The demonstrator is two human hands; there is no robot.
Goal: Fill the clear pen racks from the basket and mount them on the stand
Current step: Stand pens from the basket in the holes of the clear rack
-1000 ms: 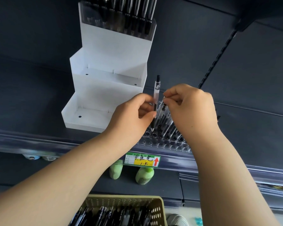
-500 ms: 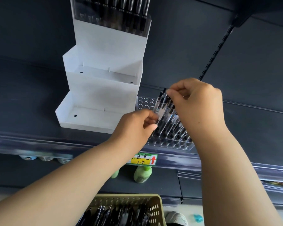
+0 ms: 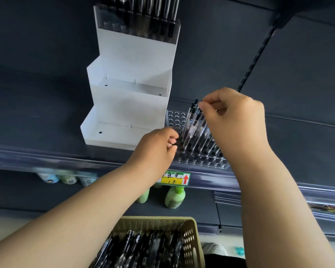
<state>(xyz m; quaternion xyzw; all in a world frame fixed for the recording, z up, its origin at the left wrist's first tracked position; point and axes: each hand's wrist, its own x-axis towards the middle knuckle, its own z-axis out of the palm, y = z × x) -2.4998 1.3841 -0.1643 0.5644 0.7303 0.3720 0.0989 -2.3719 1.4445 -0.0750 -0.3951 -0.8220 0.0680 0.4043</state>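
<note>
Grip: right hand (image 3: 234, 120) pinches clicker end of pen (image 3: 194, 128) between thumb and forefinger. Pen stands in clear pen rack (image 3: 201, 162) on shelf (image 3: 46, 117), just right of white stand (image 3: 132, 105). Left hand (image 3: 155, 149) curled at rack's left front; whether it grips anything, cannot tell

Risk: pen misses its hole, or push tips neighbouring pens (image 3: 207, 140) and light rack slides toward shelf edge

Pen's long axis near upright, slightly tilted; tip down in rack, clicker up

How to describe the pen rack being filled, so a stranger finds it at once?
Find the white stepped stand on the dark shelf. Just right of its lowest step lies a clear rack, where the right hand pinches a pen. Unlike the stand's top rack, its left holes are empty.
</note>
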